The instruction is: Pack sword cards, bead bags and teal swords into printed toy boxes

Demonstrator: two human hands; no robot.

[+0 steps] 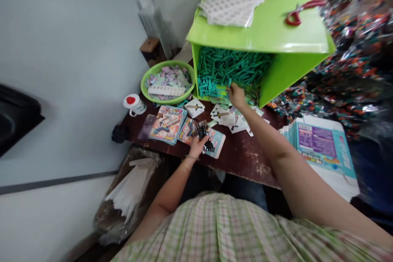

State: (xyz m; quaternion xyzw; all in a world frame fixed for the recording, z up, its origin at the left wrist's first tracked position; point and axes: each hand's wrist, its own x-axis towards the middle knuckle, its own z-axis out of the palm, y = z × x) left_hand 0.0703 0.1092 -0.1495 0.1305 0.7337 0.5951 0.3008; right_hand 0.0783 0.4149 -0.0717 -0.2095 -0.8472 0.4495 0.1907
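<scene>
Close to the front edge of the dark red table point(245, 157), the left hand point(199, 146) lies half-curled over black pieces point(201, 131) on a printed carton point(218, 142); whether it grips them I cannot tell. Just left of that carton, a stack of printed cartons point(167, 125) sits near the table's left front corner, a lidded mug point(138, 106) by the left edge. Farther in lie loose sword cards point(223, 115). Beyond them, the right hand point(237, 96) has its fingers drawn together at the lower rim of a green bin point(284, 77), by teal strips point(235, 65) (too blurred to tell whether it has hold of one). Red-handled scissors point(294, 18) rest near the bin's top right corner.
</scene>
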